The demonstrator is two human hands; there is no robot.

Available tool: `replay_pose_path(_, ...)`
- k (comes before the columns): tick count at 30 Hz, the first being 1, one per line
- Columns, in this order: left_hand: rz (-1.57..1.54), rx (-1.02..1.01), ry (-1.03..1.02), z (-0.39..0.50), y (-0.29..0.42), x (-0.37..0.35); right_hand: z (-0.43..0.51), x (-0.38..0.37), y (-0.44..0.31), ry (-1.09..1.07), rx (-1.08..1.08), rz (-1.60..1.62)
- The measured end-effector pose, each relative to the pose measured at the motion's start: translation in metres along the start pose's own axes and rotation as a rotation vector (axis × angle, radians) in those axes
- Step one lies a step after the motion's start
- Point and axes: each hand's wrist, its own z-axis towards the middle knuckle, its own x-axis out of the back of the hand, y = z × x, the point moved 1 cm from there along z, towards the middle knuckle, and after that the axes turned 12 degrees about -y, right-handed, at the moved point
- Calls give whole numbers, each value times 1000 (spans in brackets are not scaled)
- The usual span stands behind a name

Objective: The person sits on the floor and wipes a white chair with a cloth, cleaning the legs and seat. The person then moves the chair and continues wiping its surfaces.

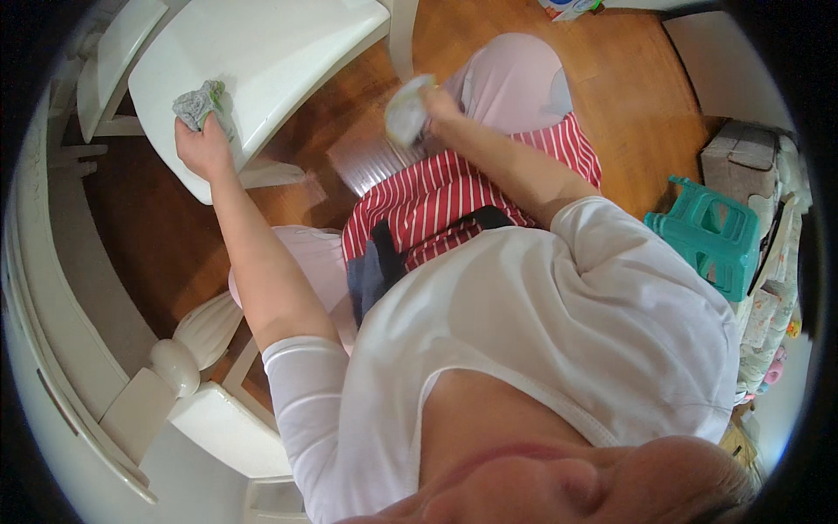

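My left hand [204, 147] grips a crumpled grey cloth [195, 106] with a green edge, over the glossy white seat of a chair [262, 59]. My right hand [440, 110], blurred, holds a whitish cloth or pad [407, 114] with a yellowish rim, above my lap and beside my raised knee. Below that pad lies a shiny, ribbed, see-through thing [370, 164], partly behind my red-and-white striped apron [438, 190]; blur hides what it is.
A turned white table leg [175, 367] stands at lower left, near another white seat [229, 429]. Wooden flooring [622, 124] spreads beneath me. At the right are a green plastic stool [710, 236] and a grey fabric box [740, 157]. A colourful package [569, 8] is at the top.
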Motion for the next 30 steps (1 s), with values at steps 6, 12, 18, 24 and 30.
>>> replay_pose_path(6,42,36,42,-5,-13,16,-23,-83,-87,41,462,-158)
replay_pose_path(12,34,1,34,-6,3,5,-82,-128,-98,-9,596,-477)
replay_pose_path(18,86,13,16,-8,1,9,-119,-156,-89,-364,473,-541)
replay_pose_path(24,51,8,-7,-12,10,11,-67,-105,-126,165,439,-117)
replay_pose_path(30,-22,-35,-13,-12,13,5,-81,-129,-100,28,555,-215)
